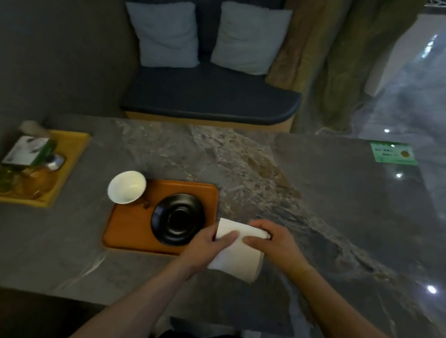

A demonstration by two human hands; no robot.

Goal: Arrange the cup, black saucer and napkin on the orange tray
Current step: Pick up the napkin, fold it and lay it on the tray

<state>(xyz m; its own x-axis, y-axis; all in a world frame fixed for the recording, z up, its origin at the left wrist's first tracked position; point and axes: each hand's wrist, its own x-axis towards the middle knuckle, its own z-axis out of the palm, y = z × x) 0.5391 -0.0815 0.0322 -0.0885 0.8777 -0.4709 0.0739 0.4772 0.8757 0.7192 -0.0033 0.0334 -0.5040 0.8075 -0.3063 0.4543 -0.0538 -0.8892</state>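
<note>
An orange tray (131, 230) lies on the grey stone table. A black saucer (178, 218) rests on the tray's right half. A white cup (126, 190) sits at the tray's far left corner, over its edge. Just right of the tray, both hands hold a folded white napkin (238, 255). My left hand (208, 246) pinches the napkin's left edge. My right hand (271, 241) covers the napkin's far right corner with its thumb on top.
A yellow tray (74, 146) at the table's left end carries a green-and-white box, glassware and a plant. A green card (392, 153) lies at the far right corner. A cushioned bench with two pillows stands beyond the table.
</note>
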